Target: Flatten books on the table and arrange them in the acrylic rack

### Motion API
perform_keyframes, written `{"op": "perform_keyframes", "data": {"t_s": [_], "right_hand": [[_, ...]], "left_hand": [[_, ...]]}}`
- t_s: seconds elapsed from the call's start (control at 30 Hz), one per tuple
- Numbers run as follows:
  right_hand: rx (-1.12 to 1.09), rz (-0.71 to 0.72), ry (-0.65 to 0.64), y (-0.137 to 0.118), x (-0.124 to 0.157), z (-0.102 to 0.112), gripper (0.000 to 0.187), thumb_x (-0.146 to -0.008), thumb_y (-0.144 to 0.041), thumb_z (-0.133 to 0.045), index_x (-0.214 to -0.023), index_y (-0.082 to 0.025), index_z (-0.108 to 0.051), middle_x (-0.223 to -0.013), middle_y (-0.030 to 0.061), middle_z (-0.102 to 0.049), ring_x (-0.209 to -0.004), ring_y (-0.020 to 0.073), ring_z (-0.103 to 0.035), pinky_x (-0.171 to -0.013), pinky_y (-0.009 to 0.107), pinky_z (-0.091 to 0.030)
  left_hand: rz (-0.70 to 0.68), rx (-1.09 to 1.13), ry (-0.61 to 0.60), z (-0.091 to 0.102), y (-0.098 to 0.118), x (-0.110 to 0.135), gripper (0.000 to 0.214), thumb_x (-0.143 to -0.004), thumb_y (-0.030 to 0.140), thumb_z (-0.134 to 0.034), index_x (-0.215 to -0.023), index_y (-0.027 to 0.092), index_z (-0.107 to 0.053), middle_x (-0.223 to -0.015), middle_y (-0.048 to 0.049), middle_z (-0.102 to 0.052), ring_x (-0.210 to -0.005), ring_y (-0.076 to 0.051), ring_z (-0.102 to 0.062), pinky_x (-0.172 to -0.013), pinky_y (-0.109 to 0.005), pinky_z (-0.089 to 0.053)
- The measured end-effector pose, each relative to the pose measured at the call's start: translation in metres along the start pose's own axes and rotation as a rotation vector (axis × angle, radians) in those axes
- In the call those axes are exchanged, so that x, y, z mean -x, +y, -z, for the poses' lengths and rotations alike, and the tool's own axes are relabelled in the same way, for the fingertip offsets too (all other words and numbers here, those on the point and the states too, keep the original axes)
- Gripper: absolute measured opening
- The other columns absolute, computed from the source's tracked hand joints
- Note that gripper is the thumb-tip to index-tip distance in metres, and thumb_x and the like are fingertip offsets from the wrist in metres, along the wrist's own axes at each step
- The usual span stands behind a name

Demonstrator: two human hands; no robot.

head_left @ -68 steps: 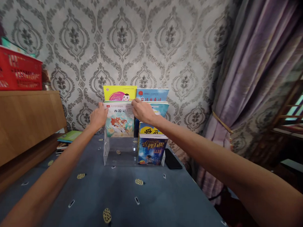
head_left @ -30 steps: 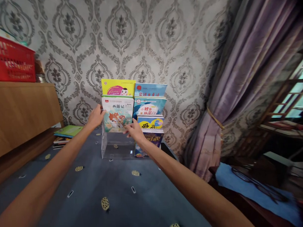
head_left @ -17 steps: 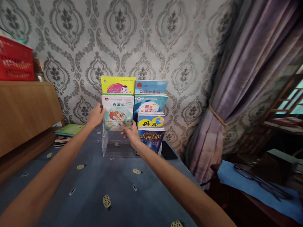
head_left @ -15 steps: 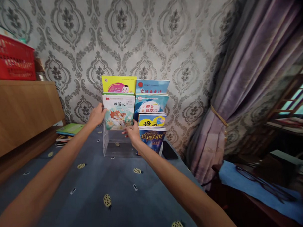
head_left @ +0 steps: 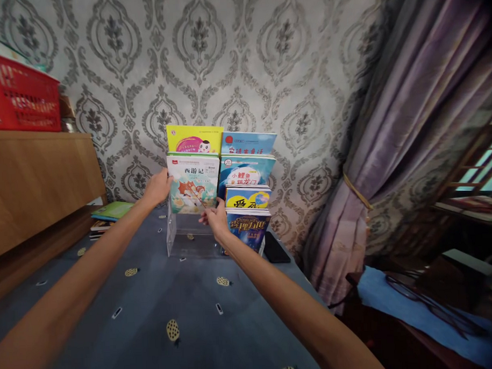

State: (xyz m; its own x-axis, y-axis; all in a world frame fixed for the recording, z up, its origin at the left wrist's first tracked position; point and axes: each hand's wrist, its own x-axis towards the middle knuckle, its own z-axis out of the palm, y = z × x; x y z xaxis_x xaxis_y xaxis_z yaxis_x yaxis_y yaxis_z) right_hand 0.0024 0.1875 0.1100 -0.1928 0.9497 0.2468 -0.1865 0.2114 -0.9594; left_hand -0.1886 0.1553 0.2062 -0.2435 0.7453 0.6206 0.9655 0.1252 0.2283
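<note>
A picture book with a white and pale green cover (head_left: 189,178) stands in the left column of a clear acrylic book rack (head_left: 191,244). My left hand (head_left: 159,186) grips its left edge, with some fingers hidden behind it. At the lower right corner, my right hand (head_left: 215,218) holds the same book between thumb and fingers. Behind it rises a yellow book (head_left: 193,133). The right column holds a light blue book (head_left: 248,141), a teal book (head_left: 245,168), a yellow-and-blue book (head_left: 248,198) and a dark blue book (head_left: 247,227), stepped downward.
Under the rack spreads a blue cloth with pineapple prints (head_left: 154,317). A black phone-like slab (head_left: 275,247) lies right of the rack. More books (head_left: 112,210) are stacked at left beside a wooden cabinet (head_left: 40,181) bearing a red basket (head_left: 20,95). A purple curtain (head_left: 374,147) hangs at right.
Both hands stay on the white and green book, the right hand's fingers slightly closer to its lower edge. The whole view has shifted slightly.
</note>
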Motion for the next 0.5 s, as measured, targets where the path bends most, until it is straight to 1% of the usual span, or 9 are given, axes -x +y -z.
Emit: {"op": "perform_keyframes", "data": {"t_s": [0.17, 0.3, 0.4, 0.5], "right_hand": [[0.003, -0.005, 0.001, -0.001, 0.001, 0.001, 0.069, -0.08, -0.011, -0.053, -0.143, -0.02, -0.028, -0.06, -0.0104, -0.058, -0.043, 0.0121, -0.062, -0.038, 0.016, -0.041], [0.012, -0.027, -0.007, -0.003, 0.005, 0.002, 0.073, -0.079, -0.009, -0.052, -0.147, -0.017, -0.024, -0.061, -0.0094, -0.059, -0.044, 0.0115, -0.061, -0.039, 0.015, -0.041], [0.015, 0.008, -0.027, -0.006, 0.008, 0.002, 0.076, -0.079, -0.011, -0.054, -0.148, -0.02, -0.024, -0.066, -0.008, -0.062, -0.047, 0.0114, -0.063, -0.041, 0.015, -0.042], [0.019, 0.066, -0.048, -0.012, 0.008, 0.001, 0.077, -0.079, -0.012, -0.053, -0.149, -0.022, -0.023, -0.073, -0.0061, -0.064, -0.051, 0.0119, -0.064, -0.043, 0.017, -0.045]], "left_hand": [[0.0, 0.012, -0.014, 0.0, -0.001, 0.0, 0.028, -0.096, 0.029, -0.041, -0.114, 0.017, -0.059, -0.107, -0.0151, -0.072, -0.104, -0.03, -0.068, -0.09, -0.037, -0.05], [0.011, 0.029, -0.009, -0.001, -0.001, 0.003, 0.027, -0.096, 0.03, -0.043, -0.113, 0.016, -0.058, -0.11, -0.0171, -0.071, -0.107, -0.031, -0.066, -0.09, -0.039, -0.05], [0.021, 0.065, 0.019, -0.001, 0.002, 0.003, 0.028, -0.096, 0.031, -0.043, -0.114, 0.015, -0.057, -0.111, -0.0178, -0.07, -0.108, -0.031, -0.066, -0.091, -0.039, -0.05], [0.036, 0.129, 0.071, 0.001, 0.004, -0.003, 0.03, -0.097, 0.03, -0.039, -0.116, 0.015, -0.056, -0.114, -0.0172, -0.069, -0.111, -0.03, -0.064, -0.093, -0.04, -0.049]]}}
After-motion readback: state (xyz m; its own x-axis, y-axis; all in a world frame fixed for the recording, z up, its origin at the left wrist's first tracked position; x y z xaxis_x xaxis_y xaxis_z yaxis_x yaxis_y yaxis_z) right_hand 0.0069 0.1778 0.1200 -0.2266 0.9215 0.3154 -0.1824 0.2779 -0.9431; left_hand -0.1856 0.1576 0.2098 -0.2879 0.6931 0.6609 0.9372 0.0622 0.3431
